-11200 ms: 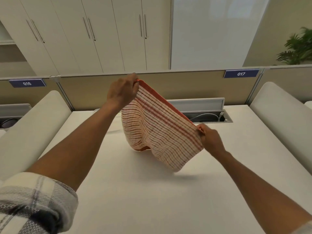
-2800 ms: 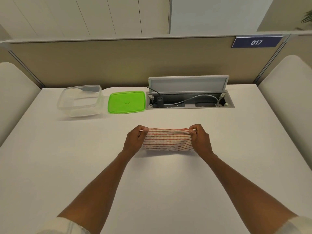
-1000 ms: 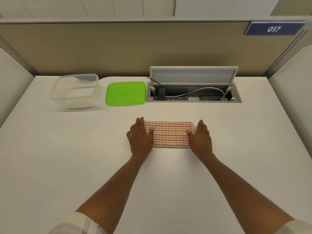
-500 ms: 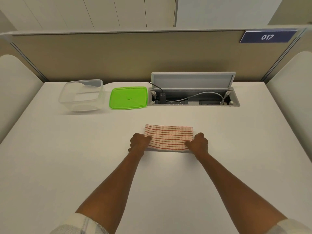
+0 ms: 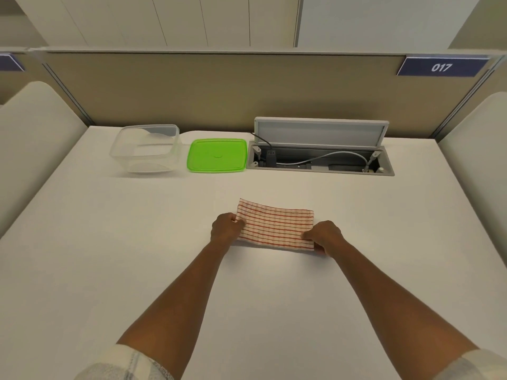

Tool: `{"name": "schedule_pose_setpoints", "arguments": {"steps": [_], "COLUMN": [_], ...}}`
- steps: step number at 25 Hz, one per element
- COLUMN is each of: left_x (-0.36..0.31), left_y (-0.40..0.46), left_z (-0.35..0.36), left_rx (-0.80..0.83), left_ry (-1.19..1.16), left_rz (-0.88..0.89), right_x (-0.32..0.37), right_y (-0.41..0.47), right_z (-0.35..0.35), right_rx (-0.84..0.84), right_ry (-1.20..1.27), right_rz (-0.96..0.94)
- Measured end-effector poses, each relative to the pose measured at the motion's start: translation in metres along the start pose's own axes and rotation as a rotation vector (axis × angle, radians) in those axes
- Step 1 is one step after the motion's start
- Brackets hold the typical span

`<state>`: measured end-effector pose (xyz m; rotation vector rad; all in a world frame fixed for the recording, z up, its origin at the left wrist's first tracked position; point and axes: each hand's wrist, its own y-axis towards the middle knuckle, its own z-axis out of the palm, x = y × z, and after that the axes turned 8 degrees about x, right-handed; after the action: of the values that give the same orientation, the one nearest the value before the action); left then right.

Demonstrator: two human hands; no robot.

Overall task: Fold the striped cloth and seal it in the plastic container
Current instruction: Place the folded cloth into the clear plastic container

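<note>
Two hands (image 5: 277, 234) pinch the striped cloth (image 5: 274, 225) below a "017" label (image 5: 441, 67).

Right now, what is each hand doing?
Left hand: closed on the cloth, left end.
Right hand: closed on the cloth's right end.

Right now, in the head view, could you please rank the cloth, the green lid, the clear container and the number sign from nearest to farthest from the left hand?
1. Striped cloth: held by the left hand at its left edge.
2. Green lid: flat on the table, straight beyond the hand.
3. Clear container: left of the lid.
4. Number sign: far right, on the partition.
</note>
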<state>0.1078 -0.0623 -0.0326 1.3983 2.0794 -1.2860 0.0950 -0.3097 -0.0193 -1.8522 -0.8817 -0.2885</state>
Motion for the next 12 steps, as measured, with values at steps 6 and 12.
{"name": "schedule_pose_setpoints", "arguments": {"steps": [6, 12], "left_x": [0.019, 0.049], "left_y": [-0.004, 0.009], "left_z": [-0.032, -0.088], "left_rx": [-0.052, -0.055], "left_ry": [-0.006, -0.151], "left_rz": [0.027, 0.12], "right_x": [0.021, 0.066], "right_y": [-0.01, -0.017], "right_z": [0.021, 0.056], "right_rx": [0.029, 0.045], "right_ry": [-0.095, -0.11], "right_rz": [-0.11, -0.189]}}
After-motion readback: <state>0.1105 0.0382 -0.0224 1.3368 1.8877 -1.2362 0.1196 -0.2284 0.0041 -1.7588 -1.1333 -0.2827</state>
